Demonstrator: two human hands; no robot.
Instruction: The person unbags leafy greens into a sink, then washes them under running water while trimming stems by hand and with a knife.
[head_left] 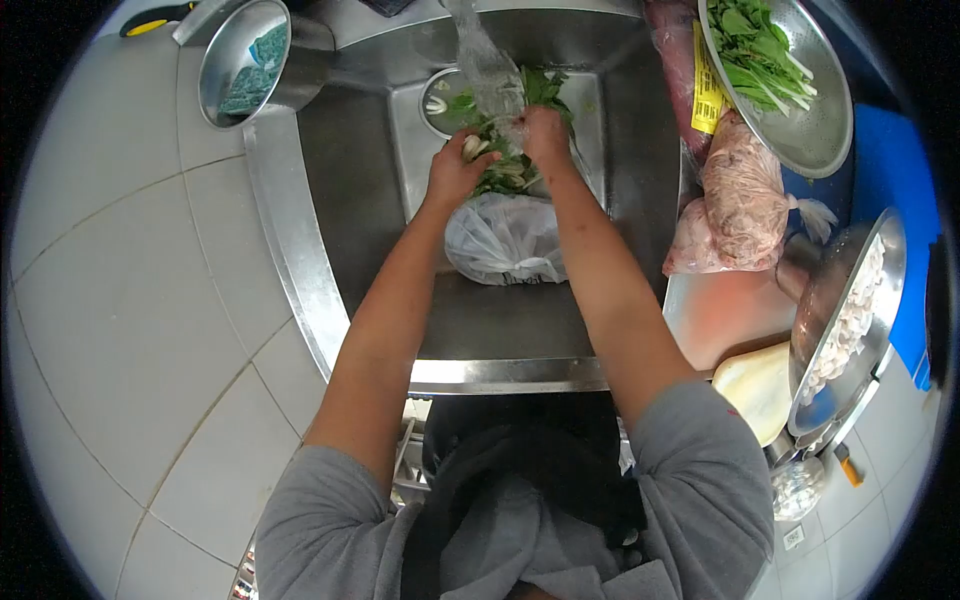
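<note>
Both hands work under a stream of water [490, 70] falling into a metal sink [350, 170]. My left hand [460, 170] is closed round the pale stem ends of leafy greens [507, 176]. To its right, my right hand [545, 135] grips the same greens, its fingers partly hidden by the splashing water. Dark leaves stick out behind the right hand. A white plastic bag [505, 240] lies in the sink just in front of the greens, between my forearms. Beyond the left hand, a round drain basket [437, 105] holds bits of leaf and stem.
At the right stand a colander [835, 130] of cut greens, bagged meat [740, 195] and a tilted metal bowl [895, 260] with pale pieces. A metal pot [305, 65] with blue-green scrubbing material stands at the upper left, near a yellow-and-black handle [150, 24].
</note>
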